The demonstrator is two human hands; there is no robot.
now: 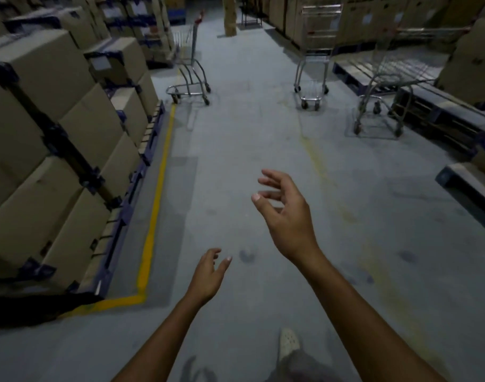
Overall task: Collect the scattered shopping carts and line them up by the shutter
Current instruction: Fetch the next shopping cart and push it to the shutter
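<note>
Three metal shopping carts stand apart at the far end of a dim warehouse aisle. One cart [190, 62] with a red handle is at the left, beside the stacked boxes. A second cart [315, 53] stands in the middle right, and a third cart [384, 86] is nearest, at the right by the pallets. My left hand [208, 274] and my right hand [287, 216] are stretched out over the bare floor, fingers loosely spread, holding nothing. Both hands are far short of every cart. No shutter is in view.
Stacked cardboard boxes [51, 150] on blue pallets line the left, edged by a yellow floor line [156, 199]. Low pallets [440, 106] and more boxes [467, 62] line the right. The grey concrete aisle [247, 139] runs between them. My shoe [288, 341] shows at the bottom.
</note>
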